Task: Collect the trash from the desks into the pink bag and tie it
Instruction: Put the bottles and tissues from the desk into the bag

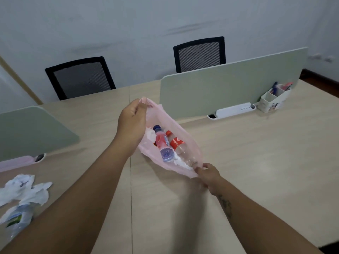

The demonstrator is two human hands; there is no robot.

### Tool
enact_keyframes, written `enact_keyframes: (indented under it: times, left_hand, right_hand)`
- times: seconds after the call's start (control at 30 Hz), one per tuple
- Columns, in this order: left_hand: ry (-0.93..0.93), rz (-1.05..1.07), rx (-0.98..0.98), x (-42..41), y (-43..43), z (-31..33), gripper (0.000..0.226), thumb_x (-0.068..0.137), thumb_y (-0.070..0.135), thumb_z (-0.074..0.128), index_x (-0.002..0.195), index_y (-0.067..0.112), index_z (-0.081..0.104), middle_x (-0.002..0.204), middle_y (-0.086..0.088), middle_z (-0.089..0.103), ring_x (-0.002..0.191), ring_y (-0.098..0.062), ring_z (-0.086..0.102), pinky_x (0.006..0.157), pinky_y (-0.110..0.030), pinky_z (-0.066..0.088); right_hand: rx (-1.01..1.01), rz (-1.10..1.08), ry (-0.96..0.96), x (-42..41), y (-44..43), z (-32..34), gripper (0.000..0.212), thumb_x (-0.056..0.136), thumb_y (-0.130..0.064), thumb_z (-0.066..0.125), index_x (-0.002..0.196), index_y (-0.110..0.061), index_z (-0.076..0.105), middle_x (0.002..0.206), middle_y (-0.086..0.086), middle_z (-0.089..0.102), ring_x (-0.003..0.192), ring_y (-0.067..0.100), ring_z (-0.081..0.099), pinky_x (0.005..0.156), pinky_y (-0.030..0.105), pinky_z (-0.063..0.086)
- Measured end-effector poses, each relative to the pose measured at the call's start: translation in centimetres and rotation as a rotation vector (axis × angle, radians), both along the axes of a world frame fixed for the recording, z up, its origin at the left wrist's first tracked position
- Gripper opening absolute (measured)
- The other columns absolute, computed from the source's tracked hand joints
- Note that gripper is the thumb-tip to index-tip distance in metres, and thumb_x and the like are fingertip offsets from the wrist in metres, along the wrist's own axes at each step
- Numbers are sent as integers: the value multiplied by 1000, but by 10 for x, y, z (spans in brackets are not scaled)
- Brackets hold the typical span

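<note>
The pink bag [161, 116] hangs stretched open above the desk between my two hands. My left hand [131, 123] pinches its far rim, and my right hand [209, 176] pinches its near rim. Inside lie a pink-labelled bottle with a blue cap [162, 142], a clear bottle with a red label and red cap [177, 143] and some white tissue [150, 134]. On the desk at the lower left lie crumpled white tissues [27, 189] and a crushed clear plastic bottle [17, 219].
Green partition panels [229, 88] stand along the desks' middle. A white power strip [234, 110] and a white pen holder [274, 99] sit at the right panel's base. Two black mesh chairs [80, 77] stand behind the light wooden desk [256, 162].
</note>
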State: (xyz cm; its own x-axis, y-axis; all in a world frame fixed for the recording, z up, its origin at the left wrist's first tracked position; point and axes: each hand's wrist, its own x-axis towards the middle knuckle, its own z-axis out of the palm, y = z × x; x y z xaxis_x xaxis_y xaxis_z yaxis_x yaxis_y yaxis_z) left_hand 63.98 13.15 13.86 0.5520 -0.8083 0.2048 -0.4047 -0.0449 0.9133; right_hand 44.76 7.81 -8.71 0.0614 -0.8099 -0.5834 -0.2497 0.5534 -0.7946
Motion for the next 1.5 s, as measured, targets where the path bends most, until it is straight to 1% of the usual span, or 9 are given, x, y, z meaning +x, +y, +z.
enact_keyframes:
  times: [0.07,0.27,0.47,0.63,0.77,0.9,1.03,1.27,1.5]
  left_hand:
    - [14,-12,-2,5,10,-3,34,106,40,40,90,27,67,73,6,57,65,-12,48,64,-28,43]
    - [47,2,-9,25,31,-8,34,105,36,40,89,22,67,68,6,53,58,-11,45,60,-27,41]
    - [-4,19,-29,34,23,10,36,104,37,42,77,25,62,67,4,49,64,-17,46,59,-29,37]
    - [-25,48,-37,33,1,52,33,104,38,41,89,25,68,81,1,57,75,-20,51,67,-29,41]
    - [-82,-61,38,-13,-1,23,29,103,32,43,94,25,70,93,-1,63,79,-21,54,69,-29,43]
    - [-32,-106,31,-58,-9,16,35,104,40,41,86,27,67,84,3,61,72,-16,54,65,-29,43]
    - [-34,-145,17,-120,-18,12,35,104,43,41,88,27,68,78,6,58,67,-13,51,60,-27,39]
    - [6,-171,60,-231,-14,-24,41,105,42,40,91,12,65,73,0,53,66,-20,47,58,-30,37]
    - [-19,-225,100,-298,5,-58,42,104,44,42,78,16,59,65,5,47,61,-17,41,60,-31,34]
  right_hand:
    - [-39,-25,5,2,14,-3,9,89,-20,62,89,-11,64,95,11,67,68,28,62,47,27,48]
    - [-246,-123,201,-20,26,13,27,95,-7,40,68,-13,40,74,5,46,62,17,41,50,27,31]
    - [-470,-428,100,-52,-2,94,13,101,-12,34,96,-6,44,104,22,58,84,26,55,57,32,47]
    - [-714,-392,213,-87,-28,184,19,102,-16,33,107,-3,45,103,9,49,91,24,48,76,31,42]
    - [-499,-256,251,-138,-26,176,12,97,-8,40,87,-9,47,103,16,56,88,32,59,76,41,51]
    - [-496,-400,290,-193,-26,171,14,96,-10,36,107,-6,45,116,18,56,103,37,62,81,44,53]
    - [-446,-411,263,-258,-19,165,13,100,-13,33,90,-12,42,110,18,60,82,29,61,66,36,48]
    - [-344,-366,18,-345,3,138,11,97,-5,39,98,-12,48,98,12,63,68,20,56,64,31,46]
    - [-265,78,403,-400,43,99,54,96,-23,53,146,-20,33,127,15,56,104,29,55,82,31,43]
